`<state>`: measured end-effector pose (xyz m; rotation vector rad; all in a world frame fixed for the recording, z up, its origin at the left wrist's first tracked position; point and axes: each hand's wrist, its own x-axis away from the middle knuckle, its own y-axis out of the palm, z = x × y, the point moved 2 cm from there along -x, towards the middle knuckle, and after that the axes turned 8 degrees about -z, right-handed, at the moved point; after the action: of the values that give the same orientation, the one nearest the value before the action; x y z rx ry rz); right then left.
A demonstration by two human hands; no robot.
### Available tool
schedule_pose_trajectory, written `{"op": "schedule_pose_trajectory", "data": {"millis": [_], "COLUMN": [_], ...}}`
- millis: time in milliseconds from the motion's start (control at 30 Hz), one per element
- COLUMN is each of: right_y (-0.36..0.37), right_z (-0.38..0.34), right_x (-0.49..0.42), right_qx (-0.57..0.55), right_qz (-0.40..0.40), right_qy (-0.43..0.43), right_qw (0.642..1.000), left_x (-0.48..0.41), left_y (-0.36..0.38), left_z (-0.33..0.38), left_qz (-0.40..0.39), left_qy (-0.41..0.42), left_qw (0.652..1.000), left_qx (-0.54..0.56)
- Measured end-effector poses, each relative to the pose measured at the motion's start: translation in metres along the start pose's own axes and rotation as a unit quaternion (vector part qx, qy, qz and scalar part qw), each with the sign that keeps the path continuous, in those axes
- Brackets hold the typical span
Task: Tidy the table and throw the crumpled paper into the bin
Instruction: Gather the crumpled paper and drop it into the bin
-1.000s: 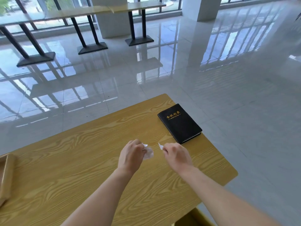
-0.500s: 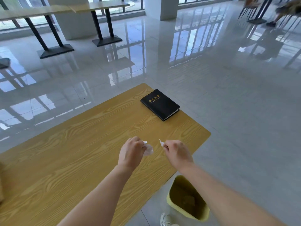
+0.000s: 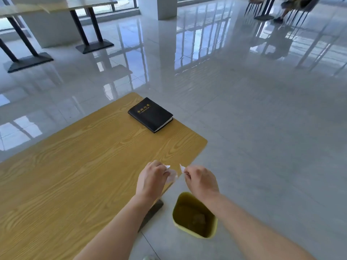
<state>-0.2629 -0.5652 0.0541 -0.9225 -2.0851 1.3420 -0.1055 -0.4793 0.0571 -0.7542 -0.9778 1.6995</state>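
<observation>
My left hand [image 3: 152, 180] grips a crumpled white paper [image 3: 171, 175] over the right edge of the wooden table [image 3: 75, 166]. My right hand [image 3: 201, 182] pinches a smaller white paper scrap [image 3: 181, 167], held past the table edge and above the floor. A yellow-green bin [image 3: 195, 215] stands on the floor just below and between my forearms, with dark crumpled stuff inside. The two hands are a short gap apart.
A black notebook [image 3: 150, 114] with gold lettering lies near the table's far right corner. The table's dark foot [image 3: 152, 212] shows beside the bin. Other tables [image 3: 56, 8] stand far left, chairs and a seated person's legs [image 3: 285, 10] far right on glossy floor.
The view has swung right and down, so the bin has come fully into sight. Both hands, each holding paper as before, have shifted from above the tabletop to its right edge.
</observation>
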Motion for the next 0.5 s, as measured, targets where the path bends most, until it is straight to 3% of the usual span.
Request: {"op": "schedule_pose_trajectory", "data": {"millis": [233, 500], "right_y": [-0.005, 0.029], "right_z": [0.108, 0.183], "right_x": [0.025, 0.054], "right_qx": [-0.002, -0.029], "right_qz": [-0.036, -0.098], "right_qy": [0.016, 0.042], "right_qw": [0.999, 0.994], "left_x": [0.016, 0.037], "left_y": [0.074, 0.151], "left_z": [0.073, 0.098], "left_qz": [-0.03, -0.104], "left_qy": [-0.027, -0.072], "left_qw": [0.999, 0.992], "left_qx": [-0.003, -0.015]}}
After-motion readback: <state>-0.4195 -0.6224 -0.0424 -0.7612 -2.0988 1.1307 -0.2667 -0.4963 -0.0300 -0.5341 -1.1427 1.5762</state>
